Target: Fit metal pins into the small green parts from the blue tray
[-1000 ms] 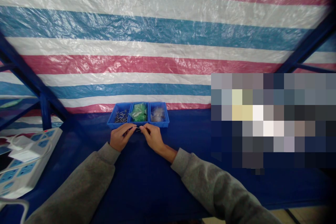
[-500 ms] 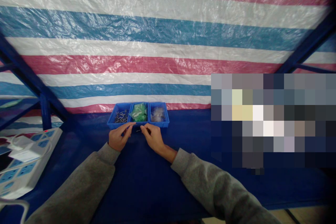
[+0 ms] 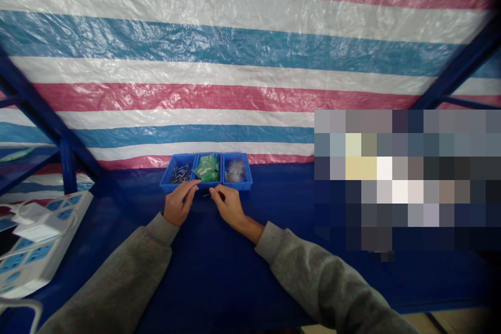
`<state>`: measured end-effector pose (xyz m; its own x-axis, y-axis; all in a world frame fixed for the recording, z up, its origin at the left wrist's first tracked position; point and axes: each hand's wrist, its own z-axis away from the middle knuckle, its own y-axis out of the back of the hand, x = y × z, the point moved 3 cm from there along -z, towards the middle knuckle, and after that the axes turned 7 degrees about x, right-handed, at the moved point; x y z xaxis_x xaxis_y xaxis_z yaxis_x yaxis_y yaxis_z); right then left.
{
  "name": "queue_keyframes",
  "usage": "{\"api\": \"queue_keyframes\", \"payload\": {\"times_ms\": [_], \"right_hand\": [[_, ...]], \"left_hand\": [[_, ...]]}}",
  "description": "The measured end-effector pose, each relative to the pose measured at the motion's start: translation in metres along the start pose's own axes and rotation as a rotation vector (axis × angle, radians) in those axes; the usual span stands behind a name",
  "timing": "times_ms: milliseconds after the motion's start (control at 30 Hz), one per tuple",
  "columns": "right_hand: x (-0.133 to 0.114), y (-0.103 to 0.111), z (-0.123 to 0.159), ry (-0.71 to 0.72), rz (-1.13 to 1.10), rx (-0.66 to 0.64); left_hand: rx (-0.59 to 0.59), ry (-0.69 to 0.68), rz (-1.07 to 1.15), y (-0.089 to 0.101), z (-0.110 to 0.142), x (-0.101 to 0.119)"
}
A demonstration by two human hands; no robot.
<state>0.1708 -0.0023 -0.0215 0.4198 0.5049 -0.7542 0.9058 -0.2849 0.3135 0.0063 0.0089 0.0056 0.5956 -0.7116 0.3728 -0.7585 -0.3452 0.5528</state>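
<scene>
Three small blue bins stand in a row at the back of the blue table: the left bin (image 3: pixel 178 173) holds metal screws, the middle bin (image 3: pixel 207 167) green plastic pieces, the right bin (image 3: pixel 236 170) clear pieces. My left hand (image 3: pixel 179 204) lies just in front of the left and middle bins, its fingers stretched toward the middle bin's front edge. My right hand (image 3: pixel 228 205) is beside it, fingers pinched on a small thin part (image 3: pixel 206 194) too small to name. Both arms wear grey sleeves.
A white power strip (image 3: pixel 37 242) with blue sockets and plugged-in chargers lies at the left edge. A striped red, white and blue tarp (image 3: pixel 250 62) hangs behind the table. Blue frame posts (image 3: pixel 67 169) stand at left and right. A blurred patch covers the right side.
My left hand has let go of the small part it shared with the right hand and its fingers have moved up toward the bins. The right hand stays put.
</scene>
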Motion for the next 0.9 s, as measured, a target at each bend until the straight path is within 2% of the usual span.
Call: {"api": "queue_keyframes", "payload": {"times_ms": [167, 300, 433, 667, 900], "right_hand": [[-0.0003, -0.0003, 0.0003, 0.0, -0.001, -0.001], [-0.0014, 0.0001, 0.0, -0.001, 0.001, -0.004], [-0.0018, 0.0006, -0.0002, -0.002, -0.006, -0.007], [-0.0015, 0.001, -0.0001, -0.019, -0.008, -0.011], [-0.0048, 0.0048, 0.0, -0.026, -0.054, 0.061]], "left_hand": [[0.011, -0.045, -0.009, 0.0005, -0.002, 0.0028], [0.066, -0.084, -0.031, -0.0006, -0.0012, 0.0015], [0.109, -0.058, -0.046, -0.0007, -0.0007, 0.0002], [0.094, -0.106, -0.002, 0.001, -0.0014, 0.0017], [0.053, -0.025, 0.014, -0.0021, 0.002, -0.0045]]}}
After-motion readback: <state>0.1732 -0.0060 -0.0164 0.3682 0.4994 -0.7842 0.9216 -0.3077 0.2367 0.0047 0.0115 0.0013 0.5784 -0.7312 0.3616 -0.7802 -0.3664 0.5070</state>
